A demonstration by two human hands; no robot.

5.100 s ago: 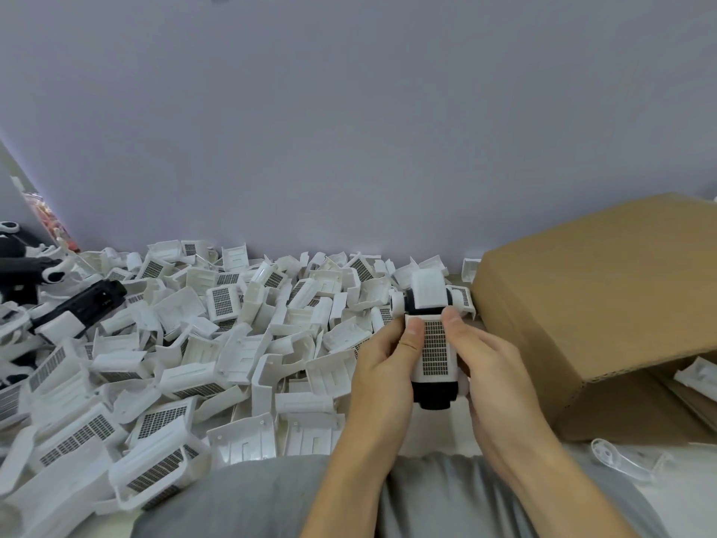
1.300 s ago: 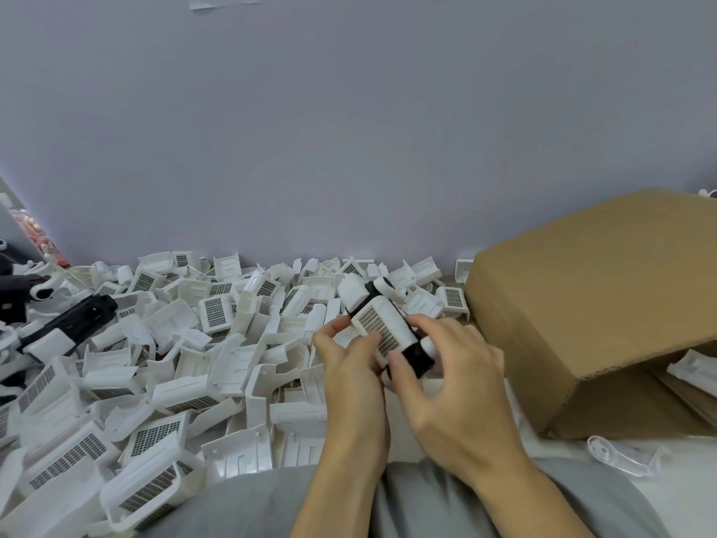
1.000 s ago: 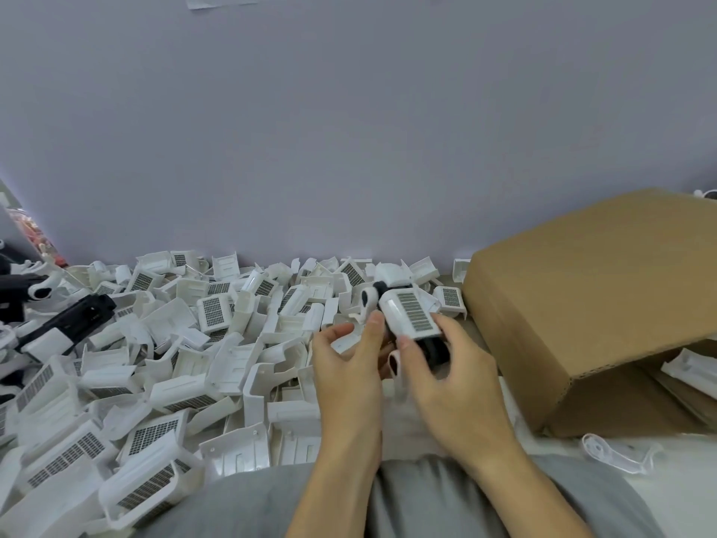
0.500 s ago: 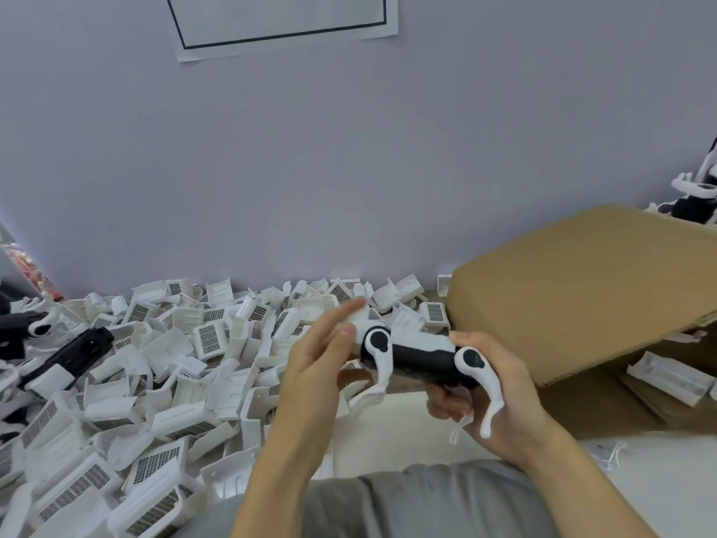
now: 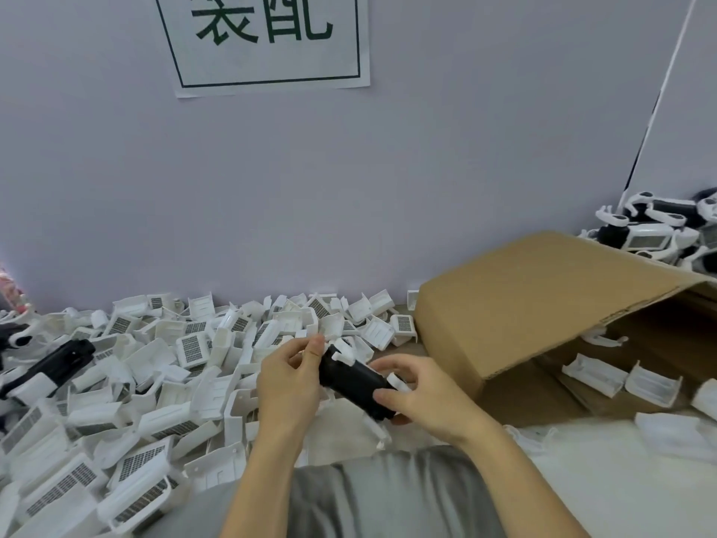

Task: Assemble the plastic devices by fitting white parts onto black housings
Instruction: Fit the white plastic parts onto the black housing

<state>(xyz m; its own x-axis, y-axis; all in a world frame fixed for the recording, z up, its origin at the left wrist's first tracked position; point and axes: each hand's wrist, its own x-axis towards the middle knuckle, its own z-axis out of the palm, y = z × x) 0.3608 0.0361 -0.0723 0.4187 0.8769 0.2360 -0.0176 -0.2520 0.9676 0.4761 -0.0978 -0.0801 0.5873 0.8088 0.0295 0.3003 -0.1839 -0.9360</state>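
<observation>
Two hands meet at the middle of the view with a black housing held between them, tilted so that its far end points up and to the left. The left hand has its thumb and forefinger curled round that far end, where a small white part sticks out just past the fingertips. The right hand grips the near, lower end, fingers wrapped over the black body and thumb beneath; another bit of white plastic shows between its fingers. The housing hangs above the person's grey lap, clear of the worktop.

To the left and behind the hands spreads a deep pile of loose white parts, many with dark gridded faces. A second black housing lies on that pile far to the left. Just right of the hands, an open cardboard box lies on its side, with a few white pieces inside. Beyond the box, at the far right, is a heap of finished black-and-white devices. A paper sign with large characters hangs on the wall above.
</observation>
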